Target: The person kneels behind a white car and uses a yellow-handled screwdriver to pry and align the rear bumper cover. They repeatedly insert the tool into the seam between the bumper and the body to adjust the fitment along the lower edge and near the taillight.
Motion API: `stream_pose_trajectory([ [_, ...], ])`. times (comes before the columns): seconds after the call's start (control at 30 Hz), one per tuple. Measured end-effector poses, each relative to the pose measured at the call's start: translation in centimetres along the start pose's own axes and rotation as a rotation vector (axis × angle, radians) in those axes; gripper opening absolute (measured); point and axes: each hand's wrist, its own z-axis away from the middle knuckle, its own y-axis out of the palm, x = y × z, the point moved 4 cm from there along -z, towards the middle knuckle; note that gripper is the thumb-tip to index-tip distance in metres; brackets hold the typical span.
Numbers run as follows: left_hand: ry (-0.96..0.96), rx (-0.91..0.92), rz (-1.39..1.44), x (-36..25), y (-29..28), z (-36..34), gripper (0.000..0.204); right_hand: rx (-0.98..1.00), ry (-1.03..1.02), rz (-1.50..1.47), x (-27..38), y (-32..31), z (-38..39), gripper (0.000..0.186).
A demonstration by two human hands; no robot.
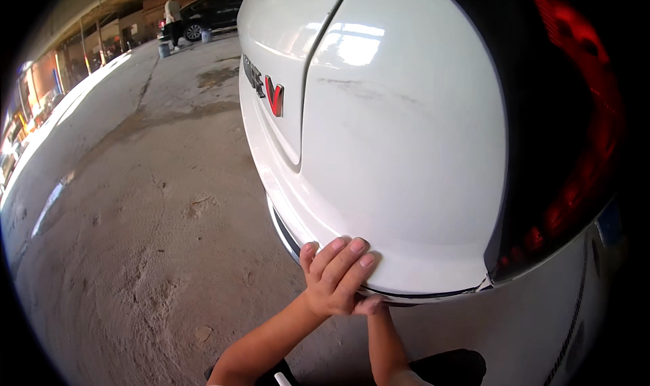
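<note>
The rear corner of a white car (406,149) fills the middle and right, with smudged dark scuffs across its glossy paint. My left hand (336,274) lies against the lower edge of this corner, fingers extended upward over the white surface and thumb near the underside. Beneath that edge, beside the left wrist, my right forearm (387,345) reaches up; the right hand's fingers are hidden behind the left hand and the panel. A dark line (433,295) runs along the bottom edge, right of my left hand.
A red and black tail light (575,135) curves down the right side. Left of the panel seam sits a red and chrome badge (274,96). Dusty concrete floor (149,237) spreads left. Far back, a person (173,17) stands near a dark car (210,14) and buckets (164,50).
</note>
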Motion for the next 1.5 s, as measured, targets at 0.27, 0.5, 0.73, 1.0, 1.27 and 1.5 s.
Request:
stream_pose_trajectory([
  [0.27,-0.083,-0.013,-0.018,-0.8,0.4,-0.5,0.084,0.151,0.191,-0.065,-2.0,0.6,-3.7,0.025],
  [0.5,-0.077,-0.019,-0.113,-1.7,0.5,-0.6,0.096,0.221,0.323,-0.131,-1.2,-1.5,-3.4,0.026],
  [0.73,-0.069,-0.078,-0.060,-1.6,0.2,-0.7,0.095,0.271,0.398,-0.105,-1.2,-4.1,-1.9,0.027],
  [1.0,-0.066,0.059,-0.036,-1.2,-1.0,-0.8,0.092,0.048,0.377,0.474,-1.7,-9.1,9.2,0.034],
  [1.27,-0.053,0.067,0.026,2.9,-2.6,0.7,0.086,0.246,-0.007,1.322,-1.9,-7.2,17.6,0.024],
  [1.5,-0.134,0.005,0.063,6.5,-3.5,1.4,0.095,0.881,-0.287,1.909,-2.3,0.9,23.9,0.022],
])
